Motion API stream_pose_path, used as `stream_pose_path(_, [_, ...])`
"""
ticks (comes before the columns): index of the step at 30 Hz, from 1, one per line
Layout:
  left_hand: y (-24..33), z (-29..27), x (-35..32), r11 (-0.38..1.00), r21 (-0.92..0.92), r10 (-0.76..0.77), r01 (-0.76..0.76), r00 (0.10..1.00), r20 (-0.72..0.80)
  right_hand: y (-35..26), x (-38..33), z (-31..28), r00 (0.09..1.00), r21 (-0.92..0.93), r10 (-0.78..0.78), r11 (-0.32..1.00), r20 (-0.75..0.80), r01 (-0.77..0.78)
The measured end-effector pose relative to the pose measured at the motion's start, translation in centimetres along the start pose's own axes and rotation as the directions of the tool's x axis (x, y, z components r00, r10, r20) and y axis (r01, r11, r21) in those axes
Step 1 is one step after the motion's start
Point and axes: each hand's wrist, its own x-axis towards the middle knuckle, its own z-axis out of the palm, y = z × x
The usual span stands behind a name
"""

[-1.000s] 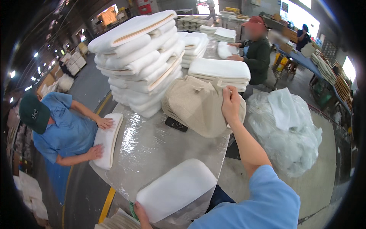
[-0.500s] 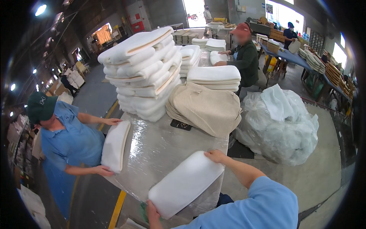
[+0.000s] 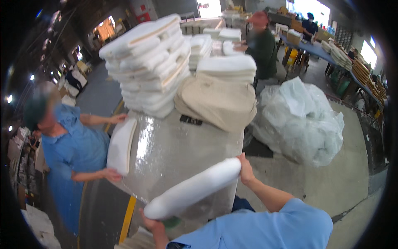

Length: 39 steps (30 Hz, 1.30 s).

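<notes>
Work table (image 3: 174,149), centre of frame, top wrapped in shiny clear film. Bare stretch in the middle; the far end is loaded.

Upper centre-left: tall stack of white foam pads (image 3: 145,66), many layers, leaning a little. Right of it a lower stack of white pads (image 3: 227,68), and in front of that a heap of tan fabric covers (image 3: 219,101) slumped on the table. Small dark object (image 3: 190,120) lies flat just in front of the tall stack.

Right of centre, on the floor beside the table: big bundle of clear plastic sheeting (image 3: 298,120).

Left of frame: co-worker in a blue shirt (image 3: 70,153), both hands on a white pad (image 3: 121,145) stood on edge against the table's left side.

Lower centre: my foam pad (image 3: 195,186), white, rounded, seen edge-on and tilted, raised off the table's near edge. My right hand (image 3: 246,170) is closed over its upper right end, thumb side showing. My left hand (image 3: 150,223) grips the lower left end from beneath, fingers mostly hidden behind the foam.

Progress, as I judge it: one bare pad in hand, not in any cover yet; covers sit untouched at the far end. The big stacks suggest plenty of pads left.
</notes>
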Motion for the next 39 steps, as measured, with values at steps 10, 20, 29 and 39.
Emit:
stream_pose_path(10, [4.1, -0.8, 1.2, 0.58, 0.706, 0.29, -0.407, 0.913, 0.288, 4.0, 0.2, -1.5, 0.997, 0.136, 0.042, 0.989, 0.071, -0.052])
stream_pose_path(20, [-0.5, 15.5, -6.0, -0.371, 0.537, -0.434, -0.757, 0.653, 0.621, -6.1, 10.4, 2.4, 0.792, -0.665, -0.471, 0.452, 0.388, 0.594])
stream_pose_path(29, [-1.8, 12.7, -9.2, -0.112, 0.537, -0.386, -0.836, 0.535, 0.752, -7.3, 20.2, 13.9, 0.753, -0.899, -0.516, -0.086, 0.409, 0.429])
stream_pose_path(39, [-0.5, 11.6, -11.3, -0.128, 0.436, -0.234, -0.891, 0.454, 0.86, -10.2, 20.4, 14.9, 0.757, -0.906, -0.502, -0.182, 0.419, 0.381])
